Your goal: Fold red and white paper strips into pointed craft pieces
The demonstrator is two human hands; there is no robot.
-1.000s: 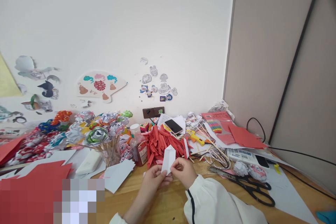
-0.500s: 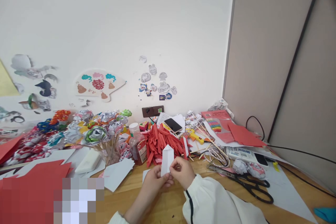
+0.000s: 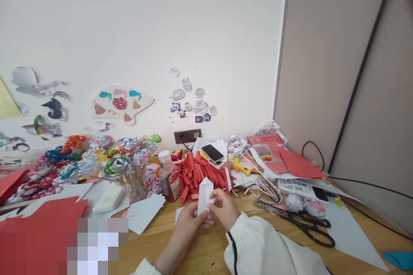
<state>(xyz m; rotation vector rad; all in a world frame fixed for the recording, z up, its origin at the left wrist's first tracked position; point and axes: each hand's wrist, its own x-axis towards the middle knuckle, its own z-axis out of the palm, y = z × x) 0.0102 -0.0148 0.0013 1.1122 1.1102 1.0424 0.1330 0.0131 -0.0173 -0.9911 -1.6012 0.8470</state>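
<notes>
A narrow folded strip of white paper (image 3: 205, 193) with a pointed top stands upright between my two hands, just above the wooden table. My left hand (image 3: 192, 220) grips its lower end, thumb in front and fingers behind. From the right side, my right hand (image 3: 225, 209) pinches the strip's lower right edge between thumb and fingertips. Directly behind the strip lies a heap of folded red paper strips (image 3: 193, 172). One white folded strip (image 3: 228, 179) leans at the right of that heap.
Left of my hands are a white sheet (image 3: 146, 212), a bottle (image 3: 169, 178) and paper flowers (image 3: 116, 166) on sticks. Behind the heap lies a phone (image 3: 213, 153), with a yellow glue gun (image 3: 241, 166) beside it. Black-handled scissors (image 3: 305, 223) and red paper (image 3: 301, 164) lie to the right.
My right fingertips have shifted slightly along the strip's right edge. Both hands keep hold of the paper in nearly the same place.
</notes>
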